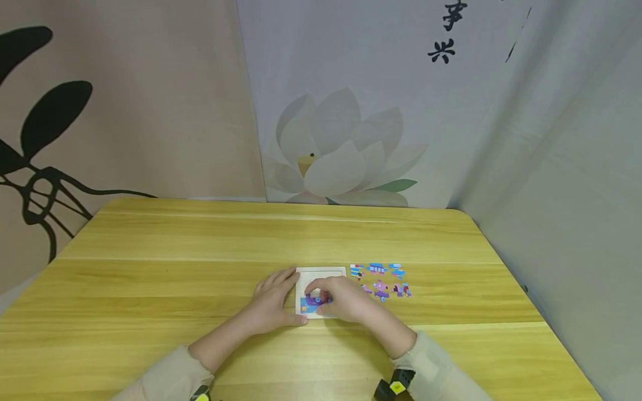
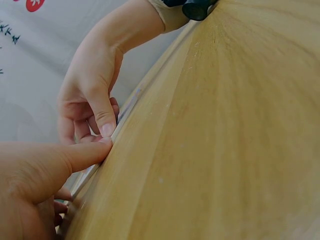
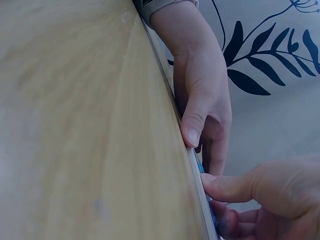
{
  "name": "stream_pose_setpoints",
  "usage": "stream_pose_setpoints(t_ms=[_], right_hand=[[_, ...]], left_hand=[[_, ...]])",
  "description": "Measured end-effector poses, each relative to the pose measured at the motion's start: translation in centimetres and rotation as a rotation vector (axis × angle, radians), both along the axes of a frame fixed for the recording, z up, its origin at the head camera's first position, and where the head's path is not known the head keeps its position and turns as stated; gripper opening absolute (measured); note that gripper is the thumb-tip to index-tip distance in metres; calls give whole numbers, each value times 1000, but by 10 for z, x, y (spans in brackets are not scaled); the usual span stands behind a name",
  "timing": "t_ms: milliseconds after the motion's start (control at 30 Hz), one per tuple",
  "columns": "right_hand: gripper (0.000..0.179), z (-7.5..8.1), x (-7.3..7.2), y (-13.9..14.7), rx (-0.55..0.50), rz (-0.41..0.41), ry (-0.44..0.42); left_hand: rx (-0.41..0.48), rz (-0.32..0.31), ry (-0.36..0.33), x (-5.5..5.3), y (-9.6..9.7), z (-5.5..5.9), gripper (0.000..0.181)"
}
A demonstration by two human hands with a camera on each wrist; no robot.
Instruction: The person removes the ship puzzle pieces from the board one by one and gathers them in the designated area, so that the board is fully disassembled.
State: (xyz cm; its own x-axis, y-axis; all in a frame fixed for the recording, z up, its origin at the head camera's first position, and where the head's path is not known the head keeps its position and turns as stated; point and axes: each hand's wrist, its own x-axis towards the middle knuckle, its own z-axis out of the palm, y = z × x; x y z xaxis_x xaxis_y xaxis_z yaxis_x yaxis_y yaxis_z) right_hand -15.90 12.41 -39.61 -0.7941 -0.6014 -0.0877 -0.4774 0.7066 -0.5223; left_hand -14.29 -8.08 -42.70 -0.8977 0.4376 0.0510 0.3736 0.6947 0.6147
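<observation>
A small white puzzle board [image 1: 321, 269] lies on the table, with blue and purple puzzle pieces [image 1: 310, 303] in its lower left part. My left hand [image 1: 271, 305] holds the board at its left side, fingers along the upper left edge and thumb at the bottom edge. Over the board, my right hand [image 1: 345, 299] has its thumb and index finger bent together at a purple puzzle piece [image 1: 325, 299], which the fingers partly cover. Seen from the right wrist, the board's pale edge [image 3: 196, 176] passes beneath both thumbs.
Several loose puzzle pieces [image 1: 377, 269] in pink, blue and purple lie in two rows right of the board. The wooden table [image 1: 150, 267] ends at a printed curtain [image 1: 351, 67] behind. Cameras are strapped to both sleeves.
</observation>
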Motion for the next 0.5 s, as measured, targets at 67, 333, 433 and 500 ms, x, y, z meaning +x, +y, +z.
stream_pose_setpoints(t_ms=[67, 333, 433, 500], right_hand=[[36, 0, 0, 0, -1, 2, 5], [37, 1, 2, 1, -12, -5, 16], [38, 2, 3, 1, -26, -11, 22], [39, 2, 3, 1, -34, -12, 30]], left_hand=[[1, -1, 1, 0, 0, 0, 97], [7, -4, 3, 0, 0, -1, 97], [10, -4, 4, 0, 0, 0, 97], [10, -4, 3, 0, 0, 0, 97]])
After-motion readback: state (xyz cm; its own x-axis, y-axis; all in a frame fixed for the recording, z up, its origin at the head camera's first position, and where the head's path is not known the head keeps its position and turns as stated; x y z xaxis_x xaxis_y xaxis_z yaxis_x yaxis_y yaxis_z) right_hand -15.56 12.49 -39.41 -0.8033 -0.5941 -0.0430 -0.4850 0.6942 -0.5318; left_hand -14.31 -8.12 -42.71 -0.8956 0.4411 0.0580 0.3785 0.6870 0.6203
